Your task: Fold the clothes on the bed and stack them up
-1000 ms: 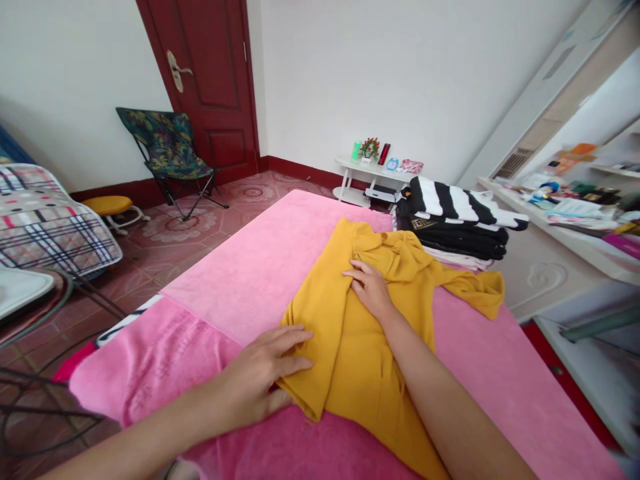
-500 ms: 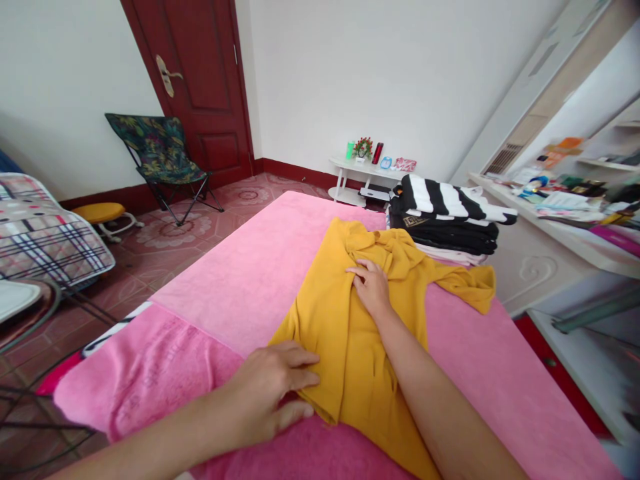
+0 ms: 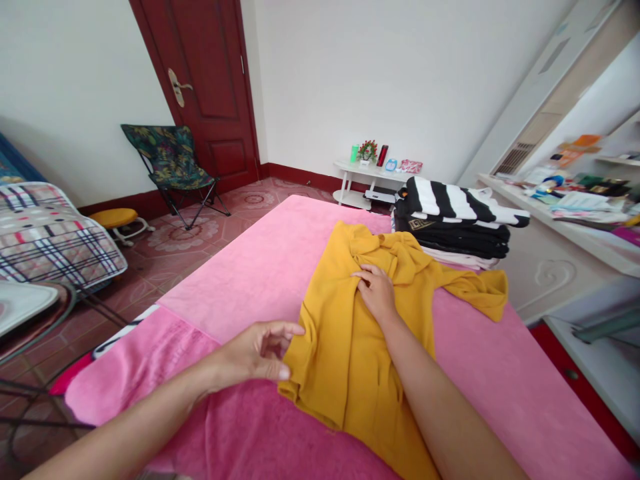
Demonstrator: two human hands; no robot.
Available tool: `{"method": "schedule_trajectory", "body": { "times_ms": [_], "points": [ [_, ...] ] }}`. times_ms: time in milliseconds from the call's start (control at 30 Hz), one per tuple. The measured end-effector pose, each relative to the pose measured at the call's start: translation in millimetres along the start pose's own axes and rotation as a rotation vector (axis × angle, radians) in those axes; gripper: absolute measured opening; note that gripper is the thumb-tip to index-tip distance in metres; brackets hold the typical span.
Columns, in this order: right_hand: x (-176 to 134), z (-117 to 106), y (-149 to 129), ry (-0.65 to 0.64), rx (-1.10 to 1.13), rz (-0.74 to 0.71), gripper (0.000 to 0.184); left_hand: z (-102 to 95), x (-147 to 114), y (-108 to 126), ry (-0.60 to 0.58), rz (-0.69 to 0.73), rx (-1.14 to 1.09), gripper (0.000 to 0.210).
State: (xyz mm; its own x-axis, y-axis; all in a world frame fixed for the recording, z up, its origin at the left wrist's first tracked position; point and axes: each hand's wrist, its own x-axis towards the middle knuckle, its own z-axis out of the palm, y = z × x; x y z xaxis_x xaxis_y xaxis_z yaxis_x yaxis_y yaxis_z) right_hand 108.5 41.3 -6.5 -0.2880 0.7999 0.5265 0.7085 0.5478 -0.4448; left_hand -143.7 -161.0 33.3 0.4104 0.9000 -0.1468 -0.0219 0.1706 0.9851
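Note:
A mustard-yellow jacket [image 3: 330, 347] lies spread over the pink bed cover, its bunched collar end away from me and one sleeve stretched to the right. My left hand [image 3: 260, 350] is at the jacket's lower left edge, thumb and forefinger apart and touching or close to the cloth, which curls up there. On the upper middle of the jacket rests my right hand [image 3: 377, 290], its fingers extended over the fabric by the front fold. My right forearm crosses the jacket's lower right part.
A stack of folded clothes [image 3: 455, 220], striped black and white on top, stands at the bed's far right. Beyond is a small white table [image 3: 343, 167] with several small items. A camouflage folding chair [image 3: 175, 157] and yellow stool [image 3: 114, 217] stand left; a cluttered shelf [image 3: 565, 220] is right.
My left hand has shifted left and up from the lower front of the jacket to its left edge, and the cloth there now curls. My right hand stays on the jacket.

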Motion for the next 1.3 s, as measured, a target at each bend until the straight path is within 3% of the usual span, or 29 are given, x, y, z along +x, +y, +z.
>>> {"method": "schedule_trajectory", "body": {
  "times_ms": [100, 200, 267, 533, 733, 867, 1100, 1167, 1233, 1300],
  "points": [
    [0, 0, 1, -0.003, 0.001, 0.001, 0.031, 14.8, 0, -8, 0.054, 0.032, -0.033, 0.069],
    [0, 0, 2, -0.010, 0.001, 0.006, 0.031, 25.7, 2, -10, 0.201, 0.015, -0.002, 0.037],
    [0, 0, 2, -0.012, 0.002, 0.009, 0.030, 30.8, 0, -5, 0.249, 0.011, 0.069, 0.030],
    [1, 2, 4, 0.005, 0.014, 0.005, 0.031, 43.0, -40, 31, 0.257, 0.049, 0.497, 0.021],
    [1, 2, 6, 0.025, 0.025, 0.000, 0.031, 37.2, -55, 18, 0.300, -0.019, 0.589, 0.016],
    [1, 1, 4, 0.025, 0.029, -0.001, 0.031, 30.2, -60, 11, 0.302, -0.068, 0.471, 0.021],
    [1, -1, 2, 0.014, 0.010, 0.003, 0.030, 19.7, -59, 7, 0.274, -0.339, -0.164, 0.028],
    [0, -1, 1, -0.002, -0.004, 0.003, 0.030, 12.6, -61, 7, 0.221, -0.371, -0.050, 0.025],
    [-1, -1, 1, -0.027, -0.025, 0.002, 0.030, 6.3, -63, 13, 0.184, -0.331, 0.261, 0.020],
    [-1, -1, 0, -0.055, -0.041, -0.009, 0.030, 5.6, -64, 25, 0.222, -0.214, 0.617, 0.013]
  ]
}}
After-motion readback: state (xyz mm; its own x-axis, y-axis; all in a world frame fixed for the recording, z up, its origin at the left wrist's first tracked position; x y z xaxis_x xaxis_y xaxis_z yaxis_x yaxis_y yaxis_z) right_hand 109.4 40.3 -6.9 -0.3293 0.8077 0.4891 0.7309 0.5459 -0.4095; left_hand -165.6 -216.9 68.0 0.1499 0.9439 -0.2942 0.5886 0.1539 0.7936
